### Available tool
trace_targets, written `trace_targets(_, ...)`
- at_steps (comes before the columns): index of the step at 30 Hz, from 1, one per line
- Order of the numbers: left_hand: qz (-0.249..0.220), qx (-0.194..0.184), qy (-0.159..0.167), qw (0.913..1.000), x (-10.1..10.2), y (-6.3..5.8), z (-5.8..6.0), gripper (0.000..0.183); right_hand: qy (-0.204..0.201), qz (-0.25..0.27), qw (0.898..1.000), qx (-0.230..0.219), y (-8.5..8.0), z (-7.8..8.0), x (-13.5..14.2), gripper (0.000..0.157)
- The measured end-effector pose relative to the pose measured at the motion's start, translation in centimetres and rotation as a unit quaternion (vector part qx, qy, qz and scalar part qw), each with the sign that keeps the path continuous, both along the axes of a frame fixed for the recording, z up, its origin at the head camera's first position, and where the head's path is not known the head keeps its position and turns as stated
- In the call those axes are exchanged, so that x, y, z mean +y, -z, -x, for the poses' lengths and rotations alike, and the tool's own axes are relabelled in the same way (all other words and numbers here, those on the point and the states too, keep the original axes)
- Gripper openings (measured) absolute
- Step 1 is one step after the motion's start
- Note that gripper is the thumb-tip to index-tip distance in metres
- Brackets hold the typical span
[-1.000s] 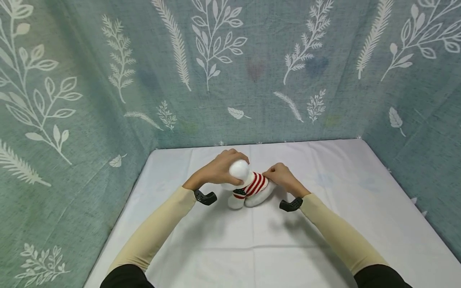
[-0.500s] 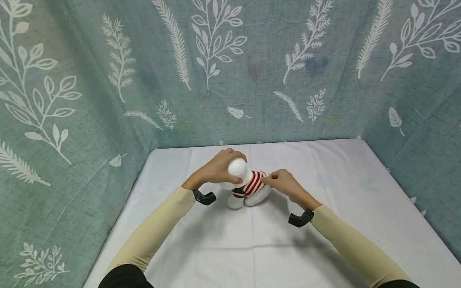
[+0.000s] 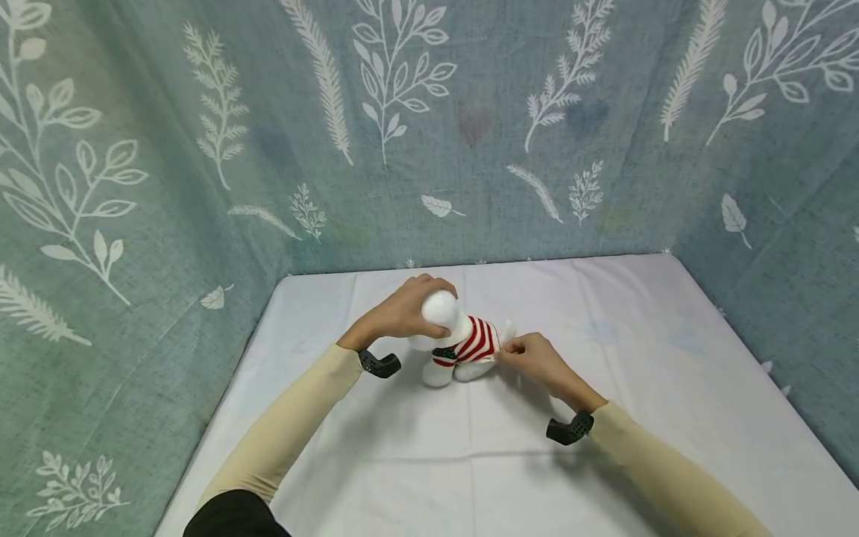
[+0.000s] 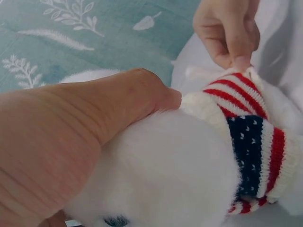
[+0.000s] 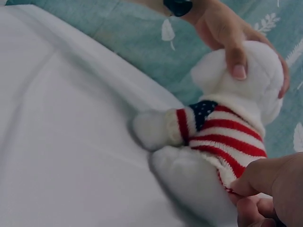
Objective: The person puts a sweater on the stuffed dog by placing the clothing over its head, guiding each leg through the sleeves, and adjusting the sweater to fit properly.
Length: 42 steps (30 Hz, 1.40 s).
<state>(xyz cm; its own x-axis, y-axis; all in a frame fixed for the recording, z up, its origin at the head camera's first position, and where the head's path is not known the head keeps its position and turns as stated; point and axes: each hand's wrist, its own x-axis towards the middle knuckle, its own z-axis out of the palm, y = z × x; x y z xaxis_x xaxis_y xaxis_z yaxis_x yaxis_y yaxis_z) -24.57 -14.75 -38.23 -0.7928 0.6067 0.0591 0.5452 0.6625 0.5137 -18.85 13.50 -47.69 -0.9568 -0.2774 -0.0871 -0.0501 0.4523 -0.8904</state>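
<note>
A white plush toy animal [image 3: 441, 312] sits on the white-covered table, wearing a knitted sweater [image 3: 479, 339] with red and white stripes and a dark blue, white-flecked patch. My left hand [image 3: 409, 307] grips the toy's head, thumb on one side and fingers over the other, as the right wrist view also shows. With thumb and fingers my right hand [image 3: 537, 362] pinches the sweater's lower hem near the toy's rear. The left wrist view shows the pinched hem pulled out to a point. One white leg [image 5: 151, 130] pokes out of a striped sleeve.
White cloth [image 3: 416, 477] with fold creases covers the table. A green-blue curtain [image 3: 483, 194] with white leaf prints hangs behind it and along both sides. Each wrist carries a black camera mount [image 3: 380, 364].
My right hand has shifted from the top of the toy's back down and nearer along the sweater hem, keeping hold there. The left hand has stayed on the head.
</note>
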Motion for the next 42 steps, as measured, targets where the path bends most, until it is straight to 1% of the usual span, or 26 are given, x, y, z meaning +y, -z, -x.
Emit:
trace_targets(2, -0.002, -0.002, -0.002, 1.0000, 0.0, -0.1, 0.0, 0.057, 0.009, 0.001, 1.000, 0.002, 0.1, -0.2, -0.1, 0.030)
trace_targets(5, -0.001, -0.004, -0.008, 1.0000, -0.1, 0.0, 0.0, 0.057, 0.018, 0.005, 1.000, 0.001, 0.1, -0.4, -0.8, 0.023)
trace_targets(8, 0.002, -0.003, -0.012, 0.9999, -0.2, 0.1, 0.0, 0.057, 0.032, 0.017, 0.999, -0.013, -0.2, -0.6, -1.5, 0.029)
trace_targets(10, 0.003, -0.001, -0.012, 0.9999, -0.2, 0.1, 0.0, 0.057, 0.045, 0.027, 0.998, -0.021, -0.2, -0.7, -1.9, 0.031)
trace_targets(13, -0.001, 0.000, -0.008, 1.0000, -0.1, 0.1, 0.1, 0.058, 0.066, 0.040, 0.997, -0.024, -0.2, -0.9, -2.2, 0.028)
trace_targets(15, -0.003, 0.000, -0.005, 1.0000, -0.1, 0.1, 0.1, 0.058, 0.069, 0.043, 0.996, -0.022, 0.0, -1.0, -2.2, 0.025)
trace_targets(17, -0.006, 0.000, -0.005, 1.0000, -0.1, 0.1, 0.2, 0.058, 0.069, 0.042, 0.996, -0.026, 0.1, -1.2, -2.0, 0.024)
trace_targets(20, -0.007, -0.007, -0.009, 0.9999, -0.2, 0.1, 0.1, 0.057, 0.060, 0.029, 0.997, -0.035, 0.5, -1.4, -1.6, 0.027)
trace_targets(23, -0.008, -0.011, -0.013, 0.9998, -0.2, 0.1, 0.1, 0.057, 0.052, 0.014, 0.998, -0.033, 0.9, -1.5, -1.3, 0.029)
trace_targets(28, -0.007, -0.004, -0.008, 0.9999, -0.1, 0.2, 0.0, 0.057, 0.034, -0.019, 0.999, 0.006, 0.6, -1.1, -1.3, 0.022)
trace_targets(32, 0.000, -0.004, -0.010, 0.9999, -0.2, 0.4, -0.1, 0.058, 0.020, -0.056, 0.998, 0.038, -0.1, -0.8, -1.4, 0.027)
trace_targets(34, 0.002, -0.005, -0.012, 0.9999, -0.2, 0.3, -0.1, 0.058, 0.019, -0.062, 0.997, 0.042, -0.4, -0.6, -1.6, 0.029)
trace_targets(37, 0.001, -0.004, -0.012, 0.9999, -0.2, 0.2, -0.1, 0.058, 0.023, -0.042, 0.999, 0.019, -0.4, -0.5, -1.9, 0.027)
trace_targets(40, 0.000, -0.001, -0.008, 1.0000, -0.2, 0.0, -0.1, 0.059, 0.038, -0.005, 0.999, -0.017, -0.1, -0.7, -2.2, 0.022)
trace_targets(42, -0.001, -0.002, -0.006, 1.0000, -0.2, 0.0, -0.1, 0.059, 0.046, 0.014, 0.998, -0.032, 0.1, -0.9, -2.4, 0.021)
